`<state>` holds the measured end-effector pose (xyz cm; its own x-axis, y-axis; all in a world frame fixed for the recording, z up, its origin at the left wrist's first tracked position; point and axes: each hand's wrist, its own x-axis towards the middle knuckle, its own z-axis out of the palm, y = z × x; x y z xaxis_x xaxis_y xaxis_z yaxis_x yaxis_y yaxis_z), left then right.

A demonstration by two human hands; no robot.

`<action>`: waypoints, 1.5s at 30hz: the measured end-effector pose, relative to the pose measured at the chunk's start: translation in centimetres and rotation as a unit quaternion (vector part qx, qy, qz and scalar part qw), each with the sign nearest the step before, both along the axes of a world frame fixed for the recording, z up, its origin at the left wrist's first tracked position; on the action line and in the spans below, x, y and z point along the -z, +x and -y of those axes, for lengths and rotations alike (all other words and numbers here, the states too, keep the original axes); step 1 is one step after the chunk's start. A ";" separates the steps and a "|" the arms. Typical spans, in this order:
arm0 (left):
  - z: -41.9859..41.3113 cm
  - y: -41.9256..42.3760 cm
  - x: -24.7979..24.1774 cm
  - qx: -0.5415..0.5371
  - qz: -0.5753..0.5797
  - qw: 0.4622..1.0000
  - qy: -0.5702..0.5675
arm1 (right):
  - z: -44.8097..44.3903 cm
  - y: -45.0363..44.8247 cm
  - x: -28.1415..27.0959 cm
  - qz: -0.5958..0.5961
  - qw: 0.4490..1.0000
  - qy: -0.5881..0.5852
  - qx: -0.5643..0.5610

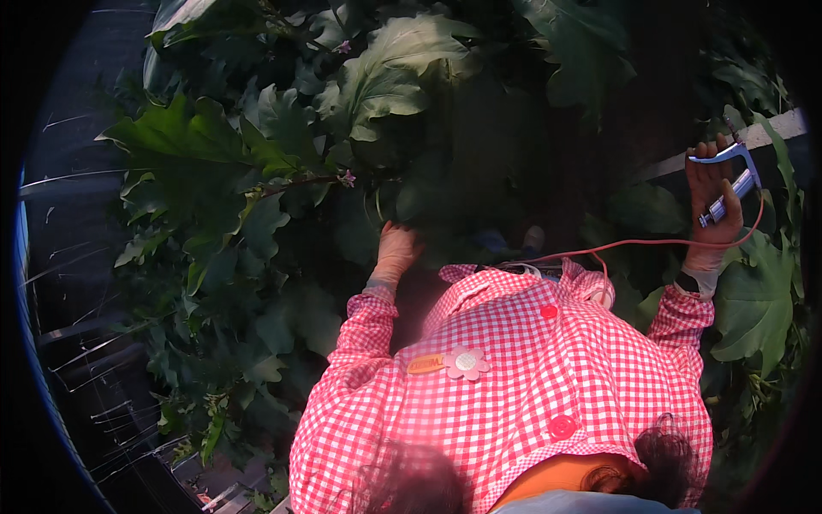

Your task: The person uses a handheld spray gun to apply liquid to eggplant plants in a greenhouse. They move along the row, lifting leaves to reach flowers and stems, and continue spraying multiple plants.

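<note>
My right hand point(714, 193), in a pale thin glove, is closed round the metallic cylinder of a C-shaped handheld tool point(748, 160), at the right of the head view. A pinkish-red cord point(642, 243) runs from the tool to my waist. Near the centre, my left hand point(397, 249), also in a thin glove, reaches into the foliage below a leafy stem point(302, 185) with a small pink-purple flower point(348, 178). Its fingertips are in shadow, so whether they hold anything cannot be made out. Large lobed leaves point(385, 74) spread above it.
Dense plants with broad leaves point(758, 299) stand on both sides. Dark ground sheeting point(77, 257) with thin bright strands lies at the left, bordered by a blue edge point(48, 392). A pale strip point(780, 125) passes behind my right hand. A shoe tip point(533, 238) shows below.
</note>
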<state>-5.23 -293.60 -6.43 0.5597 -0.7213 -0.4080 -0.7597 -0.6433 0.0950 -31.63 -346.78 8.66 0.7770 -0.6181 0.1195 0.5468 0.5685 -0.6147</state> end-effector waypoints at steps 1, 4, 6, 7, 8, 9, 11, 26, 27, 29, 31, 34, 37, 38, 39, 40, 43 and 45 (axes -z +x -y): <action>-0.5 0.2 -0.7 -0.011 -0.002 0.998 0.055 | -0.3 1.4 0.0 0.001 0.999 -0.026 -0.025; 1.7 1.2 -6.2 0.015 -0.042 0.992 0.115 | -4.2 6.7 -0.1 -0.016 0.995 -0.053 -0.088; 4.3 2.7 -10.8 -0.062 -0.174 0.979 -0.090 | -7.6 10.3 -1.4 -0.033 0.990 -0.060 -0.124; 6.1 3.4 -13.3 -0.098 -0.241 0.946 -0.194 | -8.7 11.7 -2.3 -0.042 0.986 -0.064 -0.145; 8.1 4.4 -16.2 -0.194 -0.289 0.891 -0.291 | -9.5 13.3 -3.2 -0.045 0.983 -0.063 -0.164; 10.6 6.0 -17.9 -0.281 -0.337 0.813 -0.384 | -9.7 14.7 -3.9 -0.042 0.978 -0.096 -0.179; 14.6 11.1 -18.8 -0.273 -0.235 0.692 -0.626 | -9.9 18.1 -6.1 -0.025 0.973 -0.113 -0.199; 20.5 34.2 -7.3 -0.463 -0.259 0.534 -0.658 | -16.4 49.8 0.3 -0.071 0.920 -0.014 -0.385; 20.7 33.9 -7.8 -0.488 -0.263 0.549 -0.625 | -16.5 50.3 1.9 -0.062 0.915 0.011 -0.399; 18.3 35.9 -5.5 -0.523 -0.117 0.613 -0.581 | -16.7 51.3 5.0 -0.135 0.892 0.027 -0.431; 18.8 36.0 -5.1 -0.530 -0.086 0.615 -0.578 | -15.9 51.4 7.4 -0.203 0.871 0.113 -0.432; 18.2 35.9 -4.6 -0.535 -0.147 0.573 -0.603 | -15.5 50.9 8.7 -0.242 0.848 0.149 -0.448; 18.2 36.0 -5.2 -0.543 -0.205 0.529 -0.620 | -15.7 50.8 8.1 -0.188 0.835 0.165 -0.490; 17.8 36.0 -5.1 -0.545 -0.222 0.526 -0.615 | -16.0 50.5 7.4 -0.189 0.831 0.173 -0.493; 18.0 36.0 -5.2 -0.544 -0.228 0.521 -0.617 | -16.1 50.8 7.7 -0.182 0.821 0.184 -0.509; 18.2 35.9 -5.3 -0.543 -0.234 0.517 -0.619 | -16.2 50.9 8.1 -0.175 0.810 0.195 -0.524; 18.4 35.7 -5.8 -0.545 -0.234 0.507 -0.625 | -17.0 50.8 8.1 -0.160 0.793 0.221 -0.545; 18.4 35.6 -6.1 -0.556 -0.220 0.505 -0.623 | -17.6 50.4 7.7 -0.143 0.794 0.232 -0.543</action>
<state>30.34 -312.00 -0.35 0.9541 0.0877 -0.2865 0.2755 0.1187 0.9539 18.80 -329.16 0.91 0.8359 0.5101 -0.2028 -0.5461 0.8104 -0.2124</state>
